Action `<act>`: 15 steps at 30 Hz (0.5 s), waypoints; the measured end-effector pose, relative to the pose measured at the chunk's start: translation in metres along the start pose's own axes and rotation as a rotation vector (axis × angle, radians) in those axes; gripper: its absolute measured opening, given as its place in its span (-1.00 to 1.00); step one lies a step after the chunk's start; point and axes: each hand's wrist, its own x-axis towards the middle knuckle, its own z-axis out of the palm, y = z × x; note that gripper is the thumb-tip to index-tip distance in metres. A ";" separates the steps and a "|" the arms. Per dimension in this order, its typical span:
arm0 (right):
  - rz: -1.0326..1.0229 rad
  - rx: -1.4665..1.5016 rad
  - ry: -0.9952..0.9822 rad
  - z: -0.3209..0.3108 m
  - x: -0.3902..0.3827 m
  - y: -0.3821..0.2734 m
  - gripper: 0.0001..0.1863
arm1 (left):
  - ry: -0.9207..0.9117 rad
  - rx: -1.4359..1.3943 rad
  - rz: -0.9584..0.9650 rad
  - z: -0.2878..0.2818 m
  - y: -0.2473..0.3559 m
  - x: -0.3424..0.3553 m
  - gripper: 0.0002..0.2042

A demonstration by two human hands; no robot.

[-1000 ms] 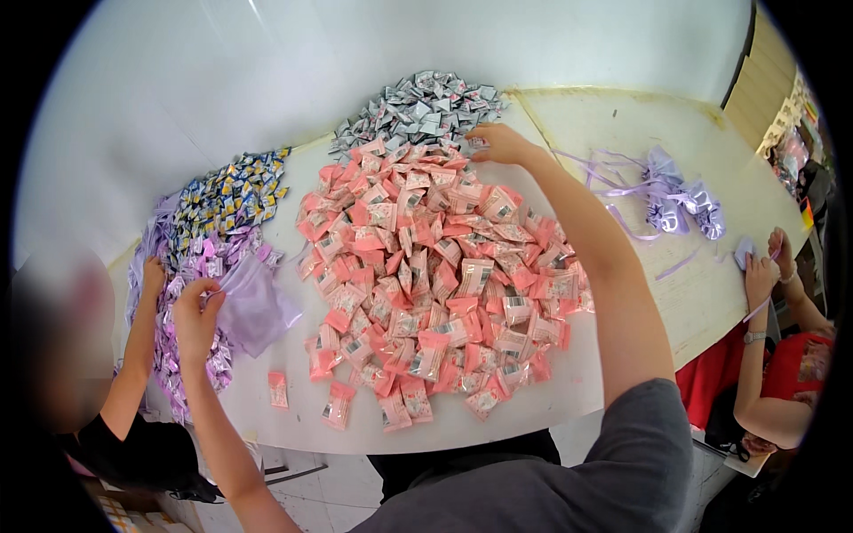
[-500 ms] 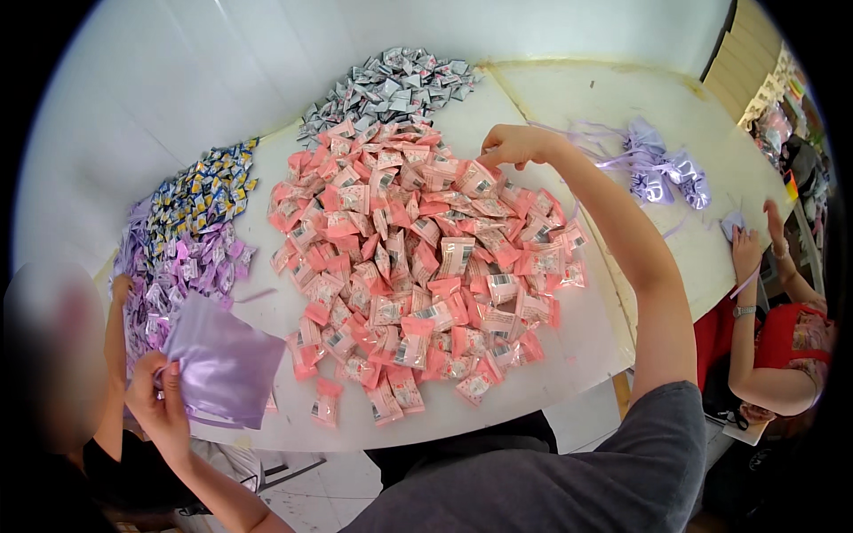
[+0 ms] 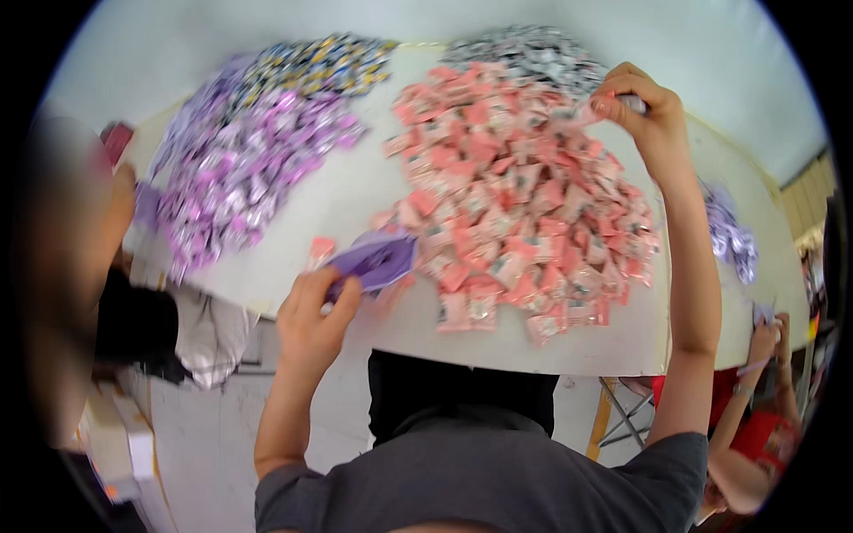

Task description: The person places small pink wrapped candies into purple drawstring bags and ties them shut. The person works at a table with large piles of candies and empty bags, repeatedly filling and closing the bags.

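Observation:
Low over the table's front edge, my left hand [image 3: 315, 311] is closed on a purple satin pouch [image 3: 378, 262], whose mouth gapes towards the packets. My right hand [image 3: 653, 115] is raised over the far right side of the pink packet heap [image 3: 524, 195], fingers pinched on a small pink-and-white packet [image 3: 582, 115]. A pale grey piece [image 3: 633, 103] shows within the same hand, too blurred to name. Several small wrapped packets make up the pink heap, and a single pink packet [image 3: 322, 249] lies just beyond my left hand.
Behind the pink heap lies a grey packet pile [image 3: 533, 53]. Purple packets [image 3: 258, 169] and blue-yellow packets [image 3: 320, 67] cover the left. Lilac pouches [image 3: 730, 235] lie right, near another person's hands [image 3: 771, 338]. A second person's arm [image 3: 111, 222] is at left.
The view has swung left. My left hand has brought the pouch inward to the pink heap, and its mouth now gapes. My right hand has lifted off the heap with a packet.

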 end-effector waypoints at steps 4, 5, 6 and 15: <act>-0.362 -0.098 -0.315 0.111 -0.010 -0.102 -0.86 | -0.089 -0.067 -0.205 -0.009 0.009 0.000 -0.73; -0.445 -0.168 -0.390 0.131 -0.011 -0.112 -0.86 | -0.129 -0.067 -0.244 -0.015 0.013 0.002 -0.73; -0.527 -0.239 -0.463 0.148 -0.011 -0.117 -0.87 | -0.138 -0.086 -0.287 -0.019 0.015 0.003 -0.74; 0.058 -0.140 -1.059 0.206 0.012 -0.122 -0.73 | -0.126 -0.096 -0.293 -0.026 0.015 -0.005 -0.73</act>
